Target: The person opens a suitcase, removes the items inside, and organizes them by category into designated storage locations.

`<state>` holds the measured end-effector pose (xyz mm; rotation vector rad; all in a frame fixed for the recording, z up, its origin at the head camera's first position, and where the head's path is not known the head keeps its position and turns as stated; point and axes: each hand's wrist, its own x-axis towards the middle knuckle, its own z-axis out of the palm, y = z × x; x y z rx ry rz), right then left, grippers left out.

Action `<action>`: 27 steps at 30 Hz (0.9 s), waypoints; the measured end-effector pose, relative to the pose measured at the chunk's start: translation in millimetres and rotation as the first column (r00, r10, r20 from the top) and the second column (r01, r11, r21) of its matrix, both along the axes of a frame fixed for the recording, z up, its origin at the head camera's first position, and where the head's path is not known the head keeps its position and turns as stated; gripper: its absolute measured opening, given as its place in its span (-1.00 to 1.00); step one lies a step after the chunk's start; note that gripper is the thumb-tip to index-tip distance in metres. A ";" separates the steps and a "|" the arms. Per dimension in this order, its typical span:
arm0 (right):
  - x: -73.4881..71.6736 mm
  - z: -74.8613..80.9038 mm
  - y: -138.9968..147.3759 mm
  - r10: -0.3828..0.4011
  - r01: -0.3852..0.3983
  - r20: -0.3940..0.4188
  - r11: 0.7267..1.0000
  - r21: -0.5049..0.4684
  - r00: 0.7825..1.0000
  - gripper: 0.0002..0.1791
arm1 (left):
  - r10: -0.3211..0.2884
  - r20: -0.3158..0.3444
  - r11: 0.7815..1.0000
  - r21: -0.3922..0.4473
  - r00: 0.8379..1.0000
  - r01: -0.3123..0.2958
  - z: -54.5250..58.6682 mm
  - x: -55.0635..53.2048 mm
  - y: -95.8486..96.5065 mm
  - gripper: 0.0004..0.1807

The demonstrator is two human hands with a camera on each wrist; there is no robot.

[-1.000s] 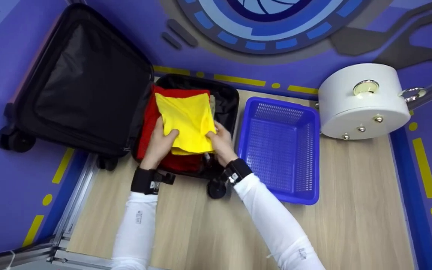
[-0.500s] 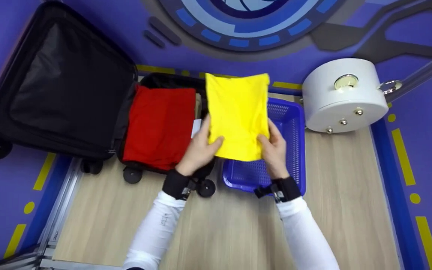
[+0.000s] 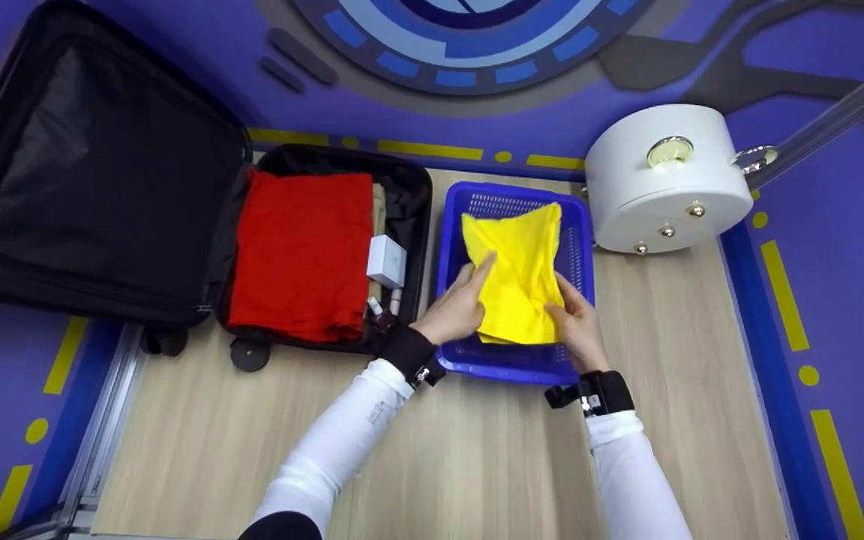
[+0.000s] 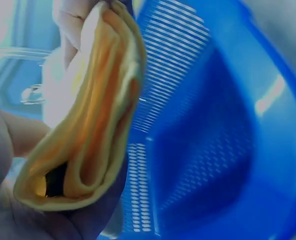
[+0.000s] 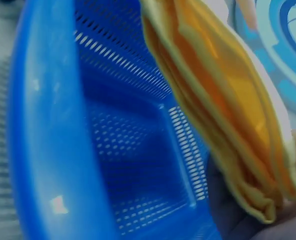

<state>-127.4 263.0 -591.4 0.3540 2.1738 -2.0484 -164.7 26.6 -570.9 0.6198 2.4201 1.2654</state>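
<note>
A folded yellow cloth [image 3: 514,277], its layers visible edge-on in both wrist views, is held over the blue plastic basket [image 3: 496,373]. My left hand [image 3: 453,309] grips the cloth's left side, with the thumb over the top and fingers beneath. On the right side my right hand [image 3: 578,322] pinches it the same way. Below the cloth, the left wrist view shows the perforated wall of the basket [image 4: 173,45]. In the right wrist view the cloth [image 5: 228,110] hangs above the basket's bottom, close to its rim.
An open black suitcase [image 3: 421,202] stands left of the basket. Inside lie folded red cloth [image 3: 301,251], a small white box [image 3: 387,261] and small cosmetic-looking containers [image 3: 382,315]. A white round case [image 3: 657,172] with metal feet stands at the back right, beside the wall.
Both hands have carried the yellow cloth from above the suitcase rightward and lowered it over the basket. The red cloth and white box in the suitcase are now uncovered. The head view has shifted.
</note>
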 end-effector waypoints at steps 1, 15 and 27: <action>-1.1 -3.8 0.6 0.018 -0.018 0.010 1.000 0.006 1.000 -0.34 | -0.011 0.000 0.999 -0.052 1.000 0.011 -3.0 -0.4 2.1 -0.12; 1.4 -28.9 5.6 0.114 -0.199 0.285 0.937 0.288 0.952 -0.24 | -0.069 0.062 0.918 -0.388 0.996 0.088 -25.9 17.7 22.8 -0.15; 2.5 -24.7 -0.8 0.145 -0.240 0.259 0.891 0.386 0.955 -0.27 | -0.305 -0.057 0.722 -0.665 0.950 0.192 -24.8 26.9 23.0 -0.46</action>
